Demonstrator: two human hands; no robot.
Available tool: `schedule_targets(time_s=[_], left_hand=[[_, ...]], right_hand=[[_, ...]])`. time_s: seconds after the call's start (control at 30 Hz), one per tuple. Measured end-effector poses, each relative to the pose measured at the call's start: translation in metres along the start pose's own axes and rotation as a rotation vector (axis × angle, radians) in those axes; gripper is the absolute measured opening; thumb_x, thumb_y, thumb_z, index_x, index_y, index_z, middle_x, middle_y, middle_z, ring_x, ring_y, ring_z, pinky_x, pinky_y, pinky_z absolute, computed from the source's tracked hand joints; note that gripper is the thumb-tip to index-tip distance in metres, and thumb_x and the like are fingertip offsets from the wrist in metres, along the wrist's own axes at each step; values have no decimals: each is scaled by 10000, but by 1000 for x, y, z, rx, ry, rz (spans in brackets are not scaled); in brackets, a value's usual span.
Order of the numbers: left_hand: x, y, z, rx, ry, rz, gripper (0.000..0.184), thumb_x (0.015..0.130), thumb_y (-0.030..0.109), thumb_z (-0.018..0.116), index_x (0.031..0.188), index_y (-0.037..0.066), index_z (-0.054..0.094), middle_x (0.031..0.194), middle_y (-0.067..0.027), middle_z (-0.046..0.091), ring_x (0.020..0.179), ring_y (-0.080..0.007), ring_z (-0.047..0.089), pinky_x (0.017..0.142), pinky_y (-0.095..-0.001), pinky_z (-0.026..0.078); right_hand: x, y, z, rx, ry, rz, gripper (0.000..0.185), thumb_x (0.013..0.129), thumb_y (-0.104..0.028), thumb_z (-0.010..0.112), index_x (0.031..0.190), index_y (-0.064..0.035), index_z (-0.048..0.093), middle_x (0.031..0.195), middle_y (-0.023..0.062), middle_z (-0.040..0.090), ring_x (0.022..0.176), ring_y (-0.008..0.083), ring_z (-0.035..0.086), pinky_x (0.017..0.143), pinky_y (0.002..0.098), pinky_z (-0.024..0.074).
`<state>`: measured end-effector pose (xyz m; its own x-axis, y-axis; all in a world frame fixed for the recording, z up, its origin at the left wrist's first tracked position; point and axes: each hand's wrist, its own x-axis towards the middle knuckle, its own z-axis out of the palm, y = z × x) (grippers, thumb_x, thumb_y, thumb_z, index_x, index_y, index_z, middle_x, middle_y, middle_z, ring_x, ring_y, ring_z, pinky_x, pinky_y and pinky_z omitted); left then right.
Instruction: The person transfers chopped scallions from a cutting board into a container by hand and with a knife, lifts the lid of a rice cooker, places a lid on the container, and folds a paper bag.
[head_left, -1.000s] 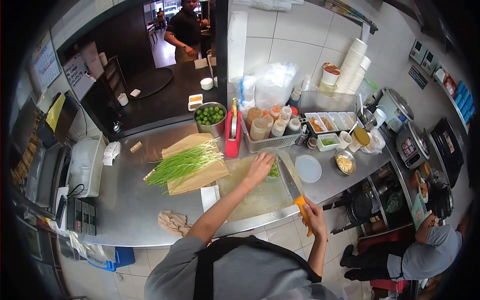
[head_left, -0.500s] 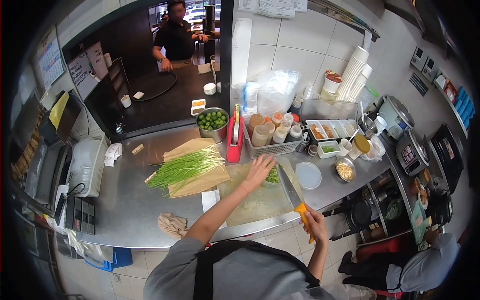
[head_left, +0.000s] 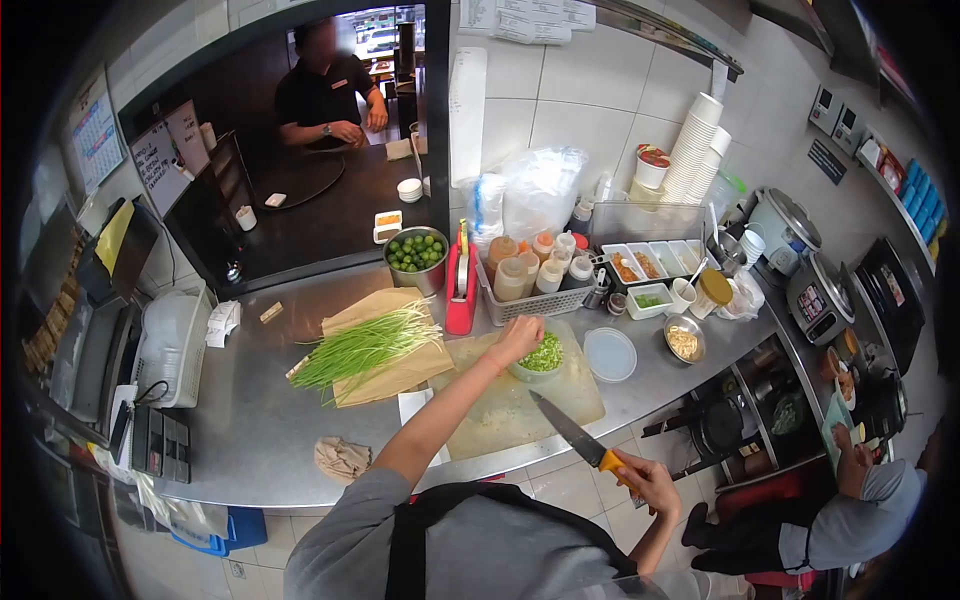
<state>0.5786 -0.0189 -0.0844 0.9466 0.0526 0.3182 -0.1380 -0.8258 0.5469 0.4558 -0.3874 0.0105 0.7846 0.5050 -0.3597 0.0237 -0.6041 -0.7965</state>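
My right hand (head_left: 650, 482) grips the orange handle of a knife (head_left: 572, 430), whose blade points up and left over the cutting board (head_left: 490, 425). At the left rim of a clear round container of chopped green onions (head_left: 541, 354), my left hand (head_left: 520, 338) is closed; what its fingers hold, if anything, is too small to tell. The container stands on the board's far part. Long green onions (head_left: 365, 345) lie on brown paper (head_left: 395, 377) to the left. A round translucent lid (head_left: 610, 355) is right of the board.
Behind the board stand a pot of green citrus (head_left: 416, 258), a red tape dispenser (head_left: 461, 285) and a basket of bottles (head_left: 540, 302). A crumpled brown cloth (head_left: 342, 459) is near the front edge. One person (head_left: 325, 95) stands beyond the opening, another (head_left: 865, 520) at lower right.
The knife has moved away from the container, down toward the board's front edge. My left hand has gone from spread fingers to closed. The person beyond the opening has moved left.
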Motion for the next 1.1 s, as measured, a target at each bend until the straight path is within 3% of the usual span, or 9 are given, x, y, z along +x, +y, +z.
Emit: schedule_targets(time_s=[0.2,0.33,0.4,0.47,0.6,0.7,0.9,1.0,1.1], left_hand=[[2,10,1,158,-61,-30,102,737,150,640,720,54,669,716,-150,645,708,-337,632,634,-452,491],[-3,34,-15,261,-113,11,167,795,190,570,746,62,664,893,-205,603,844,-359,597,777,-458,456],[-14,21,5,238,55,159,159,815,181,557,778,53,645,988,-220,552,917,-362,562,822,-453,434],[-10,-10,41,-214,43,161,121,826,139,532,803,43,602,1089,-202,466,972,-368,515,858,-435,412],[-28,31,2,-83,-50,13,227,806,58,523,1030,79,556,930,-142,599,1047,-335,513,907,-427,382],[-44,36,-6,220,68,183,299,812,52,505,1104,90,559,892,-135,643,1102,-306,513,976,-454,330],[-119,39,-65,37,557,-21,381,780,28,556,1154,97,563,1105,-129,592,1150,-322,471,1014,-452,304],[-198,-10,-80,160,615,-319,441,753,7,564,1188,19,488,1131,-189,537,1055,-376,493,910,-420,392],[-270,-60,-59,219,548,-582,439,785,152,635,1159,-21,483,1066,-224,553,995,-386,506,881,-437,400]], right_hand=[[40,11,32,-193,11,-141,409,822,-257,659,1214,-166,584,749,109,645,541,184,557,549,316,461],[72,9,60,-344,135,-450,398,797,-252,664,1178,-156,600,839,152,639,720,333,605,675,390,475],[86,4,70,-452,154,-454,404,806,-226,653,1200,-176,580,870,145,628,781,344,598,705,405,470],[97,0,79,-527,139,-479,425,796,-186,643,1213,-185,564,906,140,602,827,342,589,721,417,468],[118,4,99,-539,174,-587,464,777,-123,633,1229,-184,549,943,118,573,865,318,566,730,408,466],[135,7,110,-550,209,-665,491,766,-90,632,1238,-192,546,938,92,562,863,295,546,744,394,458],[162,15,125,-677,289,-704,554,736,-39,630,1255,-211,539,965,63,526,876,254,505,756,380,426],[168,17,126,-698,323,-683,551,737,-36,618,1255,-208,541,1007,71,513,924,262,491,782,381,407],[170,20,129,-738,369,-675,543,743,-49,600,1254,-224,543,1052,81,502,988,266,467,818,393,371]])
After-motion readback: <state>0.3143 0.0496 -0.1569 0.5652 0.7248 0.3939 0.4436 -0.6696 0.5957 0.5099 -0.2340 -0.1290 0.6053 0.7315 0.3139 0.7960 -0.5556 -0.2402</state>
